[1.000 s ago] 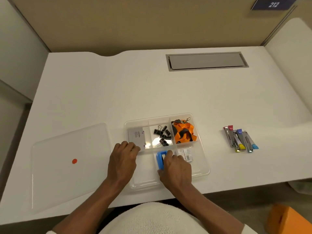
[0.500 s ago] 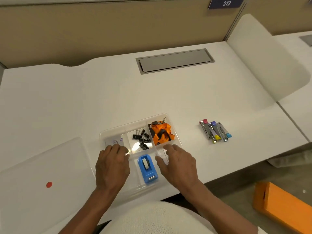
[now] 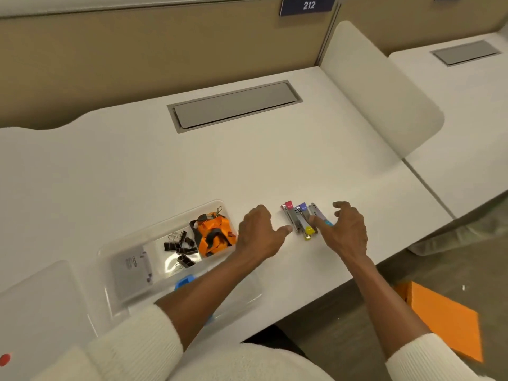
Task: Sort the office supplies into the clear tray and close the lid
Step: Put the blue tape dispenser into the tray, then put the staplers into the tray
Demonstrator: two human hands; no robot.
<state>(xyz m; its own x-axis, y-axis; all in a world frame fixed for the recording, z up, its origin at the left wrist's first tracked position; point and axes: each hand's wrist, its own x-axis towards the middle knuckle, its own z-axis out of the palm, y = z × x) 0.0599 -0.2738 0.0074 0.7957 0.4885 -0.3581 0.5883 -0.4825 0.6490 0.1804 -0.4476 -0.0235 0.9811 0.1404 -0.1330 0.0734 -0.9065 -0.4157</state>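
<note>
The clear tray (image 3: 110, 270) sits at the lower left of the white desk. It holds a grey card pack (image 3: 132, 270), black binder clips (image 3: 180, 247), an orange lanyard (image 3: 215, 235) and a blue tape dispenser (image 3: 184, 280) mostly hidden under my left forearm. Right of the tray lies a row of small staplers (image 3: 301, 218) with pink, purple, yellow and blue ends. My left hand (image 3: 258, 232) is open just left of the staplers. My right hand (image 3: 343, 229) is open at their right side, a finger touching them. The clear lid (image 3: 38, 312) with a red dot lies at the far left.
A grey cable hatch (image 3: 233, 105) is set into the desk at the back. A white divider (image 3: 384, 92) borders the desk on the right, with another desk beyond. An orange box (image 3: 445, 317) stands on the floor at the lower right.
Both hands have left the tray and moved right to either side of the staplers. The blue tape dispenser stays in the tray. The view has swung right.
</note>
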